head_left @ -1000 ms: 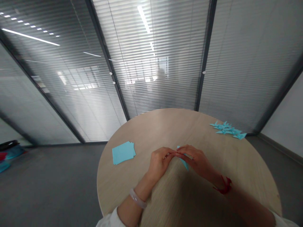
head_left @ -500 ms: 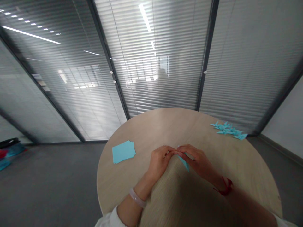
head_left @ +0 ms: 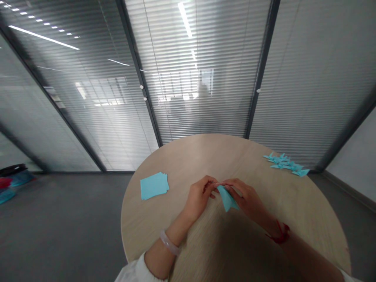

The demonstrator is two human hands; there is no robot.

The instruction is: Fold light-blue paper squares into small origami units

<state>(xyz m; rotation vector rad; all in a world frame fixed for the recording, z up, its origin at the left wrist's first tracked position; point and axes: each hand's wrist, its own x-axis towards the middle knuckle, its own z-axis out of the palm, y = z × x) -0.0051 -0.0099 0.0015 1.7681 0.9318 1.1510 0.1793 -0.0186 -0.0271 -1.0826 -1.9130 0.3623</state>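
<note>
A partly folded piece of light blue paper [head_left: 227, 199] is held between both hands above the middle of the round table. My left hand [head_left: 201, 194] pinches its upper end from the left, fingertips touching those of the other hand. From the right, my right hand [head_left: 245, 196] grips the paper between thumb and fingers. The paper's wider, pointed end hangs down toward me. Part of its upper end is hidden behind the fingers.
On the wooden table [head_left: 205, 152], a stack of blue paper sheets [head_left: 154, 186] lies to the left. Several folded blue paper pieces [head_left: 286, 163] are heaped near the far right edge. Glass panels with blinds [head_left: 205, 109] stand behind the table.
The folded paper has turned between my fingers, and more of its face now shows below my hands. Both hands stay close together, and the view has shifted slightly.
</note>
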